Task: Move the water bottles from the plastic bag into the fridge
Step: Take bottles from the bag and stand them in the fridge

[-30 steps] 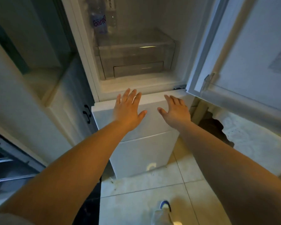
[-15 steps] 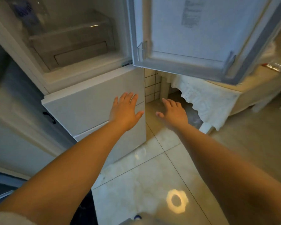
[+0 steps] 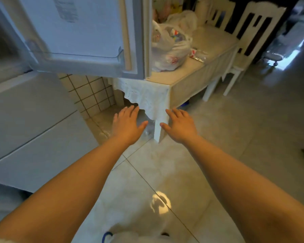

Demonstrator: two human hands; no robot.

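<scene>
A white plastic bag (image 3: 168,48) stands on the table (image 3: 188,74) at the upper middle, partly hidden behind the open fridge door (image 3: 81,32). Its contents are blurred, and I cannot make out single bottles. The white fridge (image 3: 30,120) fills the left side, with its lower drawers closed. My left hand (image 3: 126,124) and my right hand (image 3: 180,126) are stretched out side by side, palms down, fingers apart and empty. Both hang low in front of the table's near corner, well below the bag.
A lace cloth (image 3: 147,97) hangs over the table's corner above a white leg (image 3: 158,131). A small packet (image 3: 198,56) lies on the table beside the bag. White chairs (image 3: 253,30) stand behind it. Tiled floor (image 3: 235,137) spreads to the right.
My view has swung right, away from the fridge interior toward the table and the bag. Both hands stay open and empty, now in front of the table corner instead of the fridge drawers.
</scene>
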